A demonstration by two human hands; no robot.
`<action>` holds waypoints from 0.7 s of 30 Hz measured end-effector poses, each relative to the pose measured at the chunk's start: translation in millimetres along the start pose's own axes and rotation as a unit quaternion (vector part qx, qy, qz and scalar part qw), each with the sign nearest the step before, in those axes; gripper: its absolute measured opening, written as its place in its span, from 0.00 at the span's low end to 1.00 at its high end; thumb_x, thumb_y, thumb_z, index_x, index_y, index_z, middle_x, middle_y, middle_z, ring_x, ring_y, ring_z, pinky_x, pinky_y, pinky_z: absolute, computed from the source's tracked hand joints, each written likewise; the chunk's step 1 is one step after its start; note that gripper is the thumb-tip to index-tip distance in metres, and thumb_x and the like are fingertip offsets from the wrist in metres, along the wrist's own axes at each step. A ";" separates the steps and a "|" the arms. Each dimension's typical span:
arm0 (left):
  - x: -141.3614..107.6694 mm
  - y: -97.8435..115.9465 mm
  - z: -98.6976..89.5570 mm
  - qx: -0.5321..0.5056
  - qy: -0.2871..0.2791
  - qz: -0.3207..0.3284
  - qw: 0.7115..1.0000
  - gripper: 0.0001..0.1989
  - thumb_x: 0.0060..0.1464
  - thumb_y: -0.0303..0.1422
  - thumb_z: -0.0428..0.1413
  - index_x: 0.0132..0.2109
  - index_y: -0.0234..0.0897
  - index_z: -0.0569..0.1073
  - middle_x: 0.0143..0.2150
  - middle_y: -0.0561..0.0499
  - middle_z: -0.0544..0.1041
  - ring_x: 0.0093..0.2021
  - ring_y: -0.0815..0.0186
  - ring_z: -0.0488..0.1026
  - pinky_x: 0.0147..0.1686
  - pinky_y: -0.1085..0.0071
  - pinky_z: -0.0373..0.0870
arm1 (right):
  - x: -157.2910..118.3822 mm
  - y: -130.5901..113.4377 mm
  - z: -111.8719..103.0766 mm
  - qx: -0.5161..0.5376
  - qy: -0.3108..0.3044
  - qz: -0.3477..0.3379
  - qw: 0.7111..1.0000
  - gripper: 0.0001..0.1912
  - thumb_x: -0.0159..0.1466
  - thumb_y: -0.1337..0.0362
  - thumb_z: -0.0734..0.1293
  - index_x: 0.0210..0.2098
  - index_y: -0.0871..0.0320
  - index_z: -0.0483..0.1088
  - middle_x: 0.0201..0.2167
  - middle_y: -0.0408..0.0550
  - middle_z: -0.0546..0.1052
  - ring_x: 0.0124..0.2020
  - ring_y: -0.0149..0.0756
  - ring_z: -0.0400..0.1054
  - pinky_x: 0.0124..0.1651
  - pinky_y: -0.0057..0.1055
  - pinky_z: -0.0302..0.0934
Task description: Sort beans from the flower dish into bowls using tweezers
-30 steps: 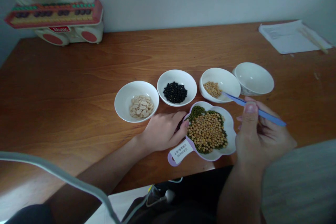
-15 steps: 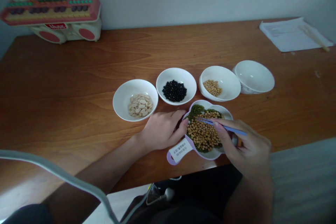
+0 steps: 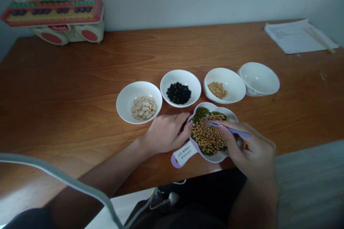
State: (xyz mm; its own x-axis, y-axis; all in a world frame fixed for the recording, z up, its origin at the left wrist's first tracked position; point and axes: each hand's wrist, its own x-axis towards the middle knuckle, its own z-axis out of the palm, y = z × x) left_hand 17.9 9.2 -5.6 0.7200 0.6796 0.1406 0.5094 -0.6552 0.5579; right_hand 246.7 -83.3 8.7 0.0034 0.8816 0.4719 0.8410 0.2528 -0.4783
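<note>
A flower-shaped tray with a lilac rim and a labelled handle [image 3: 186, 153] lies near the table's front edge. Inside it, yellow soybeans [image 3: 206, 136] are mixed with green mung beans [image 3: 202, 112]. My left hand [image 3: 168, 132] grips the tray's left rim between thumb and fingers. In my right hand [image 3: 249, 146] is a pair of blue-purple tweezers [image 3: 233, 129], held between thumb and fingers. The tweezers' tips are down among the beans at the upper left of the tray; whether they pinch one is too small to tell.
Behind the tray stand white bowls: one with pale flat seeds [image 3: 144, 108], one with black beans [image 3: 178, 93], one with soybeans [image 3: 217, 89], and an empty bowl [image 3: 259, 78] at right. A toy keyboard [image 3: 56, 12] stands back left, papers [image 3: 298, 37] back right. A grey cable [image 3: 67, 183] crosses lower left.
The view has shifted very slightly. Both hands, the tweezers and the tray keep almost the same places.
</note>
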 end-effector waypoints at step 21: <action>0.2 0.7 -0.2 0.003 0.000 -0.003 1.000 0.17 0.73 0.37 0.43 0.48 0.34 0.73 0.39 0.47 0.84 0.35 0.61 0.82 0.33 0.67 0.72 | -1.2 0.4 4.0 0.051 0.082 0.067 0.993 0.08 0.68 0.66 0.72 0.46 0.52 0.81 0.40 0.45 0.86 0.37 0.34 0.80 0.42 0.31 0.74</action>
State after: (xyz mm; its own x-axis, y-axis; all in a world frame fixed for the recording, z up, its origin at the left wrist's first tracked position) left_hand 18.3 8.9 -5.0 0.7169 0.6838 0.1360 0.5171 -0.6523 0.5542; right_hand 244.9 -82.7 5.0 0.2060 0.8353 0.5098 0.7677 0.1851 -0.6135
